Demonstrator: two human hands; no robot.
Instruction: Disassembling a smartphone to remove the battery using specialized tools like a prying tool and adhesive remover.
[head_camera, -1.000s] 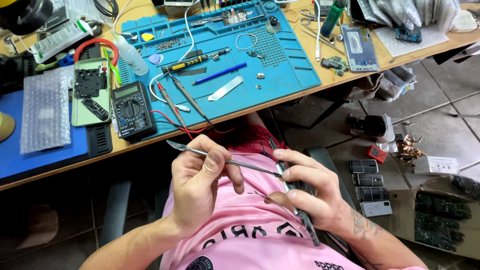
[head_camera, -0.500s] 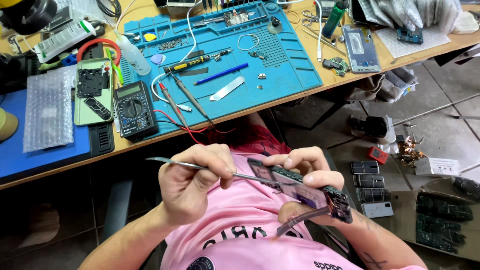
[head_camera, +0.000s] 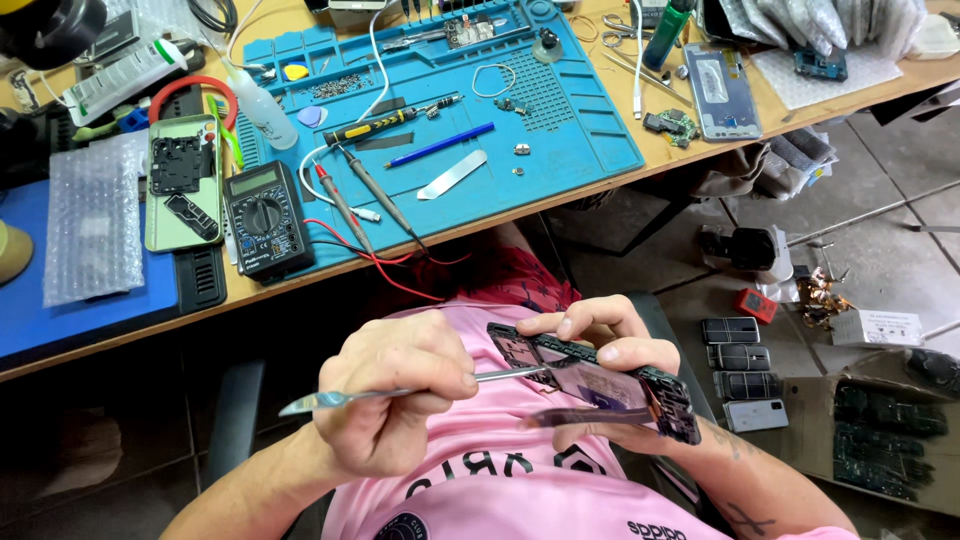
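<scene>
Now left hand (head_camera: 400, 395) grips metal pry tool (head_camera: 420, 388), tip under screen; right hand (head_camera: 600, 350) at three o'clock clasps phone frame (head_camera: 640, 385). Screen partly lifted, separation unfinished.

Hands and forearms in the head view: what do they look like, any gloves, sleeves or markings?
Both hands are bare: no gloves, rings or watch visible. The left hand leads to a bare forearm with no sleeve in view. The right hand leads to a forearm with dark tattoo marks. A pink shirt with dark lettering covers the torso.
</scene>
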